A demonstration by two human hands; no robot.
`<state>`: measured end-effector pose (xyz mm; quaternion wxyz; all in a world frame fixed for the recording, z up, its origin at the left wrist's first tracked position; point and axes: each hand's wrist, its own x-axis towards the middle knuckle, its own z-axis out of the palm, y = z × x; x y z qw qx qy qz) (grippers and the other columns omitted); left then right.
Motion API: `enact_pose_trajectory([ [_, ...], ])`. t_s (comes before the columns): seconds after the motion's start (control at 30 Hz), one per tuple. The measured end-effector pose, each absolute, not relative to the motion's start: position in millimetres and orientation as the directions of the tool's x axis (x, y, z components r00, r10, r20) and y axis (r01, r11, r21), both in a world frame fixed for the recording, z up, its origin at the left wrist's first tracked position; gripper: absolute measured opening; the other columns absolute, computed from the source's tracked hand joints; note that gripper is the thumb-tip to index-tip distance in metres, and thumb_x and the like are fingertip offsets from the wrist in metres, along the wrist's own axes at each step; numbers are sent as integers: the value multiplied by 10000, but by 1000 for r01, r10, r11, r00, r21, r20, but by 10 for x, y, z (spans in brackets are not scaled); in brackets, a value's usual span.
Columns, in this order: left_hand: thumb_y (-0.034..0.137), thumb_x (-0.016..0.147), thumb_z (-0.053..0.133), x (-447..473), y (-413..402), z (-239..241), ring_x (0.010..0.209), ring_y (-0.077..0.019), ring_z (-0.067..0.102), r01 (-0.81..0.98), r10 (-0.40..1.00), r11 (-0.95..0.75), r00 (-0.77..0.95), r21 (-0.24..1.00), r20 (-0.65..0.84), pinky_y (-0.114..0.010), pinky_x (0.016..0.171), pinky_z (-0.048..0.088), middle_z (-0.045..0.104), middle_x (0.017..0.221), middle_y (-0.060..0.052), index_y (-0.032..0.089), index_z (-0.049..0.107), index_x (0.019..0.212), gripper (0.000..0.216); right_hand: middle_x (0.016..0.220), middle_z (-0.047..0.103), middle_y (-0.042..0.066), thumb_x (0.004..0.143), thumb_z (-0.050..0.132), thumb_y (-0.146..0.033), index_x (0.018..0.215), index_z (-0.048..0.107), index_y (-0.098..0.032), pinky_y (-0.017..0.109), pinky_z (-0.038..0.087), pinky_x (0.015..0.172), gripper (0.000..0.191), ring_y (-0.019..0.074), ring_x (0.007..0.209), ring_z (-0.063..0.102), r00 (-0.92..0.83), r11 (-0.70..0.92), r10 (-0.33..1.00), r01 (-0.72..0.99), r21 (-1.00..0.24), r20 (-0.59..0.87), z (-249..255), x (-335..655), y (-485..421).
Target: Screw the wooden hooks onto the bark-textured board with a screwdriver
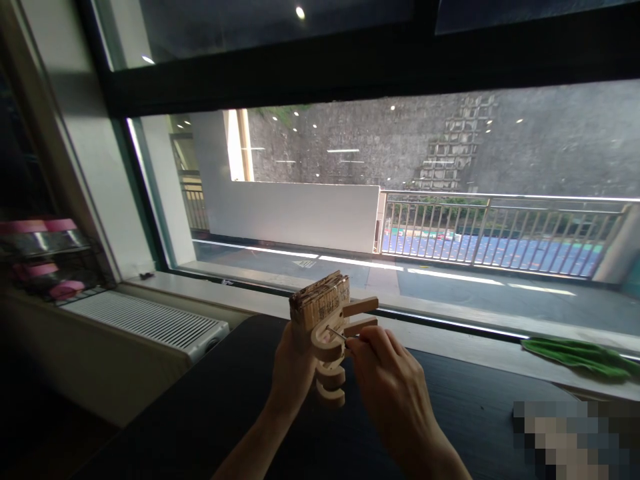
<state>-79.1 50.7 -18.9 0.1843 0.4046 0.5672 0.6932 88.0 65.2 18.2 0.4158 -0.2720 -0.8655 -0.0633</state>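
Note:
Above the dark table, my left hand [293, 367] is closed around a wooden piece [320, 310]. This piece has a rough, dark top edge, a block-like body with dark markings, two flat bars sticking out to the right and several curved, hook-shaped parts below. My right hand [387, 373] is closed, pinching a thin metal tool [338, 332]. The tool's tip points at the pale curved part at the front of the piece and seems to touch it. Its handle is hidden in my fingers, so its exact kind does not show.
A dark table [215, 400] lies under my hands, with a window sill [195, 293] behind it. The radiator [150, 320] and a rack with pink-lidded containers [47, 233] are at left. A green cloth [575, 357] rests on the sill at right, near a blurred-out patch.

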Motion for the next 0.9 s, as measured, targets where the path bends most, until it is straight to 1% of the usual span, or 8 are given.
enact_pose_trajectory([
  [0.13, 272, 648, 646, -766, 496, -170, 855, -209, 617, 195, 712, -301, -605, 934, 356, -270, 682, 475, 654, 970, -54, 175, 566, 1036, 409, 893, 512, 42, 853, 450, -155, 970, 581, -210, 287, 390, 681, 184, 165, 835, 487, -484, 850, 422, 504, -149, 766, 171, 875, 673],
  [0.23, 264, 635, 654, -744, 481, -144, 860, -215, 618, 179, 705, -320, -611, 930, 360, -273, 680, 479, 652, 980, -61, 169, 563, 1043, 429, 865, 501, 41, 841, 458, -146, 981, 588, -213, 270, 392, 642, 203, 155, 788, 489, -453, 846, 447, 494, -200, 772, 175, 869, 678],
  [0.33, 257, 632, 656, -718, 460, -104, 859, -214, 619, 181, 697, -333, -614, 926, 370, -279, 684, 486, 652, 980, -59, 167, 553, 1050, 439, 862, 505, 39, 826, 471, -151, 961, 597, -217, 257, 392, 614, 196, 145, 750, 496, -415, 825, 506, 487, -285, 756, 193, 866, 665],
  [0.5, 250, 625, 659, -680, 447, -64, 838, -192, 623, 191, 667, -342, -640, 920, 381, -263, 685, 487, 663, 927, -25, 188, 565, 1007, 399, 918, 535, 32, 805, 494, -177, 938, 599, -226, 261, 403, 664, 176, 144, 779, 528, -354, 767, 622, 458, -450, 699, 235, 892, 642],
  [0.63, 247, 644, 645, -704, 457, -84, 855, -197, 615, 237, 654, -350, -631, 906, 417, -268, 696, 484, 651, 957, -36, 184, 558, 1011, 382, 924, 553, 17, 796, 491, -167, 923, 593, -231, 249, 398, 665, 175, 133, 768, 538, -348, 733, 674, 425, -530, 652, 246, 919, 654],
  [0.77, 246, 654, 633, -751, 461, -106, 854, -219, 613, 246, 679, -336, -606, 909, 415, -293, 690, 491, 644, 956, -68, 152, 546, 1026, 393, 888, 570, 6, 819, 472, -197, 912, 589, -235, 246, 391, 633, 153, 131, 729, 542, -344, 697, 714, 441, -566, 610, 234, 923, 675],
  [0.9, 232, 651, 629, -745, 456, -93, 875, -227, 608, 220, 690, -361, -591, 906, 419, -316, 707, 493, 640, 970, -74, 156, 539, 1043, 409, 881, 574, 8, 857, 422, -217, 955, 577, -242, 250, 388, 623, 186, 136, 720, 548, -392, 701, 708, 486, -522, 587, 248, 906, 641],
])
